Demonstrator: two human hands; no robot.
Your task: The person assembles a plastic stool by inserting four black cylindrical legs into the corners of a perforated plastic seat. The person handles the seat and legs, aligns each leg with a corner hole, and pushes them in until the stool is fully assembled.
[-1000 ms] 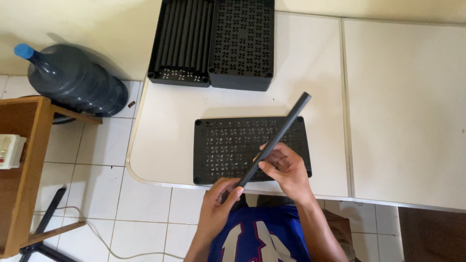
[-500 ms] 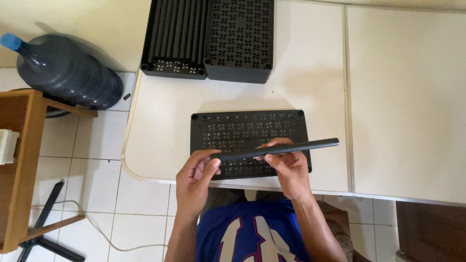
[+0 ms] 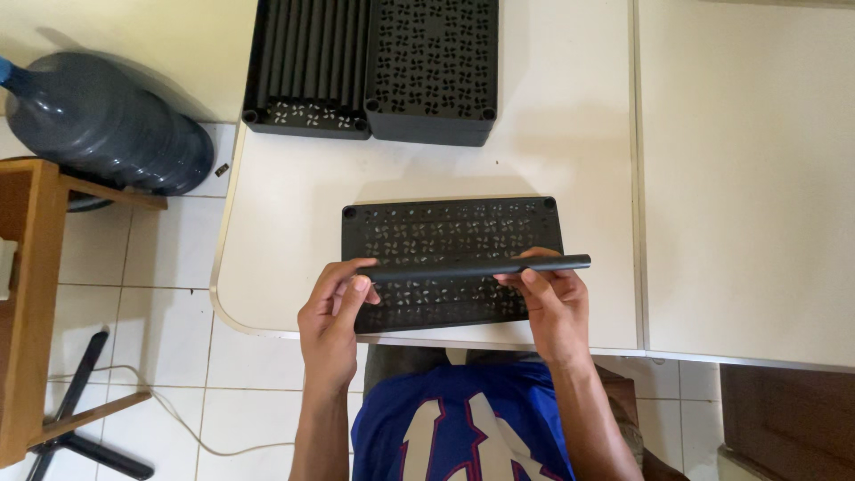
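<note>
- The left hand [image 3: 331, 313] pinches one end of a black tube [image 3: 476, 266] and the right hand [image 3: 550, 298] closes round it near the other end, so both hands clamp the same piece with a long bare stretch between them.
- The tube lies level, left to right, over a black perforated panel [image 3: 450, 233] that sits flat on the white desk [image 3: 294, 223] near its front edge, close to the rounded front-left corner.
- A likely slip: the left grip is only fingertips, so the tube could roll or drop at that end and knock the panel.
- The panel sits close to the desk's front edge, so a push toward the person could tip it off.
- The tube looks matte, straight, slim and even in width; its right end juts past the panel's right edge.
- At the desk's far edge stand a tray of black tubes [image 3: 307, 62] and a black perforated box [image 3: 432, 67], touching side by side.
</note>
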